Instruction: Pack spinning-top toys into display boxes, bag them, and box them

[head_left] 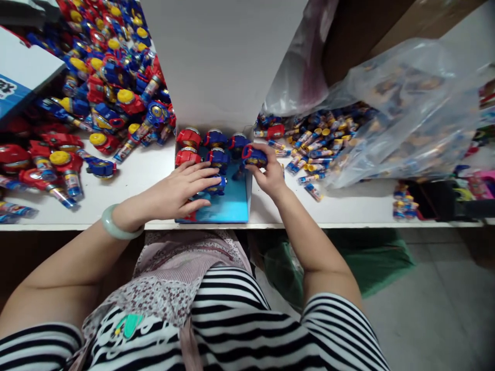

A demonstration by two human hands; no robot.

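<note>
A small blue cardboard box (232,206) lies open on the white table in front of me. Inside it, at the far end, stand several round toys, red (188,138) and blue (215,138). My left hand (181,191) rests flat over the box with fingers stretched out, its tips touching a blue toy (217,184). A pale green bangle sits on that wrist. My right hand (268,172) pinches a blue toy with a red rim (253,154) at the box's right wall.
A big heap of red, blue and yellow toys (104,87) covers the table's left side. To the right, a clear plastic bag (406,108) spills small tube toys (309,144). A white upright panel (220,62) stands behind the box.
</note>
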